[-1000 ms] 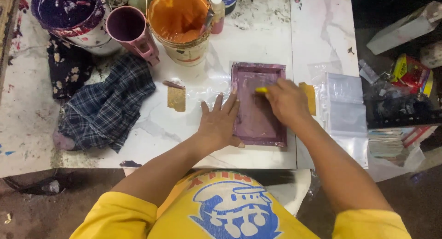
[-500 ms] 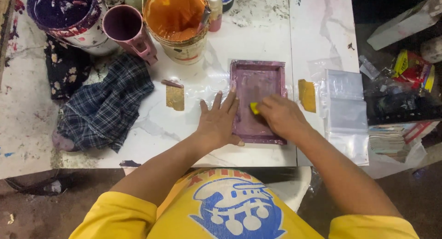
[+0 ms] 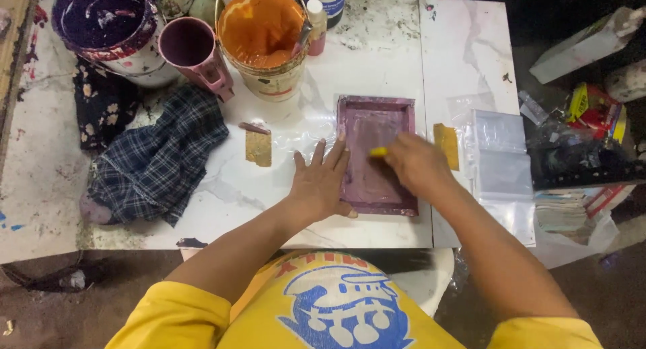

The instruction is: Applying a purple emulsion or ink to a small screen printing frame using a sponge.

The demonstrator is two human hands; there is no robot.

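A small purple-stained printing screen frame point(image 3: 374, 110) lies flat on the white marbled table point(image 3: 377, 46). My left hand point(image 3: 321, 182) presses flat on the frame's left edge, fingers spread. My right hand point(image 3: 418, 162) is closed on a small yellow scraper point(image 3: 378, 152) that rests on the mesh inside the frame. A tan card point(image 3: 447, 144) lies just right of the frame, partly under my right hand. Another tan card point(image 3: 258, 148) lies left of my left hand.
An orange paint bucket point(image 3: 264, 33), a purple paint bucket point(image 3: 108, 23) and a pink mug point(image 3: 192, 50) stand at the back. A plaid cloth point(image 3: 156, 157) lies left. Clear plastic bags point(image 3: 501, 167) lie right, with clutter beyond the table edge.
My right hand has drawn the yellow scraper from the frame's upper right toward the lower middle of the mesh. My left hand has stayed pressed on the frame.
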